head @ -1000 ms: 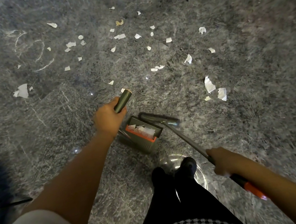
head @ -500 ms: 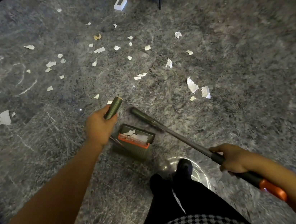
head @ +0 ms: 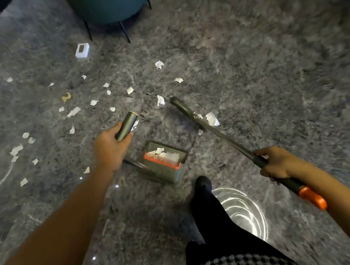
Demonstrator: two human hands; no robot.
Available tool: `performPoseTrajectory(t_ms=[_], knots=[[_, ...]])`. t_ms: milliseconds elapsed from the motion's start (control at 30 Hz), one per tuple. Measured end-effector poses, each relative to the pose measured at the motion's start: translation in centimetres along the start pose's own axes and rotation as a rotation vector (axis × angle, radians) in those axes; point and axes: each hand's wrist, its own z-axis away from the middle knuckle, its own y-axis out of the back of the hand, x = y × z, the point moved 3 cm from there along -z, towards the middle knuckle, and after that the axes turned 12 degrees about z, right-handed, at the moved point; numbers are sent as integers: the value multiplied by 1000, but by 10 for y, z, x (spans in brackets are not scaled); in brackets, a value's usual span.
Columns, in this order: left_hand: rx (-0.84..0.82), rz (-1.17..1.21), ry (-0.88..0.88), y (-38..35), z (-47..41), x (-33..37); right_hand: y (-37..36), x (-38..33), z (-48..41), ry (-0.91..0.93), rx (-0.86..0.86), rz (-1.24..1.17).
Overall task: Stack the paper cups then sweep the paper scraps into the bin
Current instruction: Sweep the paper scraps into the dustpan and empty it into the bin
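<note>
My left hand (head: pixel 110 149) grips the dark upright handle (head: pixel 126 126) of a grey dustpan (head: pixel 165 162) with an orange comb edge; a few white scraps lie inside it. My right hand (head: pixel 278 162) grips the long broom pole (head: pixel 225 135), whose orange end (head: pixel 313 197) sticks out behind my wrist. The broom head (head: pixel 180 107) rests on the floor beyond the dustpan, beside white paper scraps (head: pixel 212 119). Several more scraps (head: pixel 73 112) are scattered over the grey marbled floor to the left and ahead. No paper cups are visible.
A teal chair (head: pixel 108 3) on thin dark legs stands ahead, with other chair legs to its right. A small white box (head: pixel 82 50) lies near it. My dark-clad legs and shoe (head: pixel 202 186) are just behind the dustpan, next to a bright floor reflection (head: pixel 242 210).
The broom head has swung away from the dustpan, out to the right and forward toward the larger scraps. My view has moved forward; both hands keep their grips.
</note>
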Motion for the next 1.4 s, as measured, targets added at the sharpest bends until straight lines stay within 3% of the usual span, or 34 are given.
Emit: performPoseTrajectory(t_ms=[367, 633, 1000, 1133, 1400], knots=[[-277, -18, -72, -96, -166, 34, 100, 1, -127, -170, 71, -50], [-392, -113, -136, -134, -243, 43, 86, -39, -171, -248, 33, -136], [-591, -122, -339, -142, -326, 50, 33, -142, -146, -191, -82, -117], [-645, -153, -320, -140, -344, 43, 36, -168, -120, -203, -144, -333], [-709, -120, -374, -144, -353, 40, 38, -182, -79, -316, -120, -481]])
